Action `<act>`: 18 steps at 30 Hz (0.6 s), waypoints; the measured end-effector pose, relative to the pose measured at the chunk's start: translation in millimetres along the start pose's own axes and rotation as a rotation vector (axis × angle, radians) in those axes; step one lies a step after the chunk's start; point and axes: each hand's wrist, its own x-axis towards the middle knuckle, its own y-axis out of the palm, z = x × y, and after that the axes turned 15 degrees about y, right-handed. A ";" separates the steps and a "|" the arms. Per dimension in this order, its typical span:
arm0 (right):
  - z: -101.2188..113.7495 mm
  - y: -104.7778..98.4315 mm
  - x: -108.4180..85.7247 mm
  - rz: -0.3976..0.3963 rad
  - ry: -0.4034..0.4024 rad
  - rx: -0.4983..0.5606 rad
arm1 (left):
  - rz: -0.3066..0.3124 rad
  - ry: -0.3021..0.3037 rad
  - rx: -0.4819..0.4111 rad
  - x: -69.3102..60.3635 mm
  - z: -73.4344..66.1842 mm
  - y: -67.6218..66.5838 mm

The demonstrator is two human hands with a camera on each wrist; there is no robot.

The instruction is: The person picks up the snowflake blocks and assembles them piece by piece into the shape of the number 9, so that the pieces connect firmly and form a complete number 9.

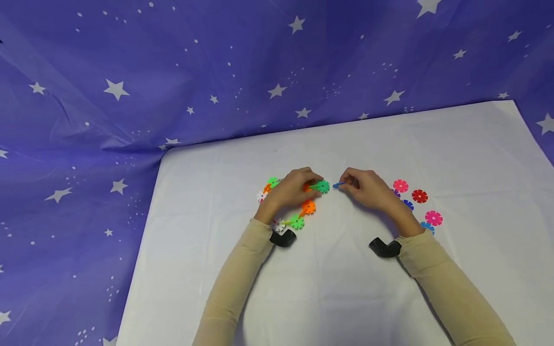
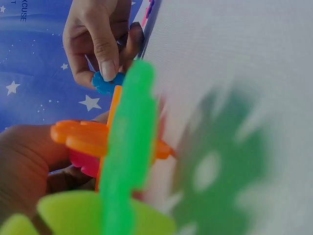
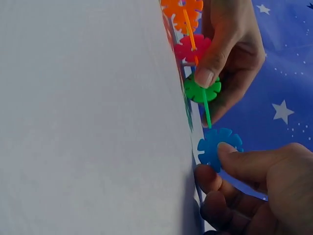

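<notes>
So the left hand [image 1: 294,188] has a green disc [image 3: 196,93] pinched near the end of a linked chain [image 1: 308,207], at the white table [image 1: 329,288]; a teal disc [image 1: 322,187] sticks out past its fingers; the right hand [image 1: 369,188] pinches a blue disc [image 3: 209,147] with the thumb on its face, just beside the teal one; pink disc [image 1: 400,186] and red disc [image 1: 420,196] lie near the right forearm.

The emerald disc [image 2: 129,142] is blurred in the left wrist view.
</notes>
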 end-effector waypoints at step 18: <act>10.4 11.0 1.2 -0.048 0.019 -0.016 | -0.044 0.004 -0.015 0.5 3.4 4.4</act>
